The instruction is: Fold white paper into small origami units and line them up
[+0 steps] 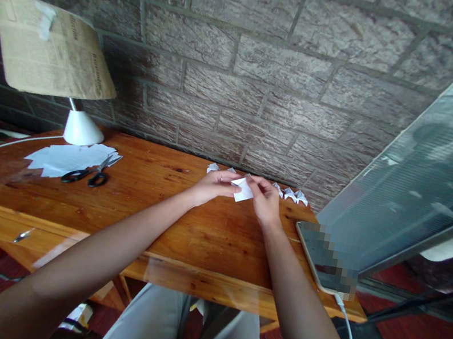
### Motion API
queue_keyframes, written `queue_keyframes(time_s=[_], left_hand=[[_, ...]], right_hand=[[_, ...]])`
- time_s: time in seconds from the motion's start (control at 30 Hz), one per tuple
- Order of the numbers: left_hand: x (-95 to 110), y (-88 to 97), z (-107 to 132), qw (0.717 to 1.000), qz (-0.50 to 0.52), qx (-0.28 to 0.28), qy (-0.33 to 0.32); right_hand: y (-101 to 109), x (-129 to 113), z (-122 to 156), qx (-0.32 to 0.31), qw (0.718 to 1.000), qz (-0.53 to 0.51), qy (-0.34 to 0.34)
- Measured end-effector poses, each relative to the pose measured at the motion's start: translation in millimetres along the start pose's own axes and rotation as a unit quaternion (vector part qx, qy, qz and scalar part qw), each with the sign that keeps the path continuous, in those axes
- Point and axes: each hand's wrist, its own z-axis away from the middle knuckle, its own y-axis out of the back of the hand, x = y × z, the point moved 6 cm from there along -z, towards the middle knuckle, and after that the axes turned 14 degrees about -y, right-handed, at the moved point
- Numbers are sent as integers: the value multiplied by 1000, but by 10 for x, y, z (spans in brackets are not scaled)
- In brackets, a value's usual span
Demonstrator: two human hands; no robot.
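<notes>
A small piece of white folded paper (244,191) is held up between my two hands, above the wooden desk. My left hand (211,185) pinches its left side between thumb and fingers. On its right edge, the thumb and fingers of my right hand (265,199) grip it too. Behind my hands, several small white folded paper shapes (290,195) stand in a row along the back of the desk, some of them partly hidden by my hands.
On the desk (134,223), black-handled scissors (97,178) lie on a stack of white paper sheets (66,157) at left. A lamp (81,128) stands behind them. A phone (322,260) with a white cable (346,322) lies at right. The brick wall (222,93) borders the back.
</notes>
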Motion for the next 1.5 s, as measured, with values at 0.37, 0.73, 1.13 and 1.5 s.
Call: queue_keyframes(time_s=[0.37,0.73,1.13,1.5], left_hand=[[-25,15,-13,997,64,36,6],[-33,132,-59,988,114,100,-6],[-57,87,-25,990,110,81,34],[-63,149,-26,986,118,117,31]], right_hand=[[24,89,-46,24,997,-58,-44],[5,132,-77,1,997,-56,-56],[-46,75,-38,-22,998,-45,-27],[-51,125,-31,-19,999,19,-40]])
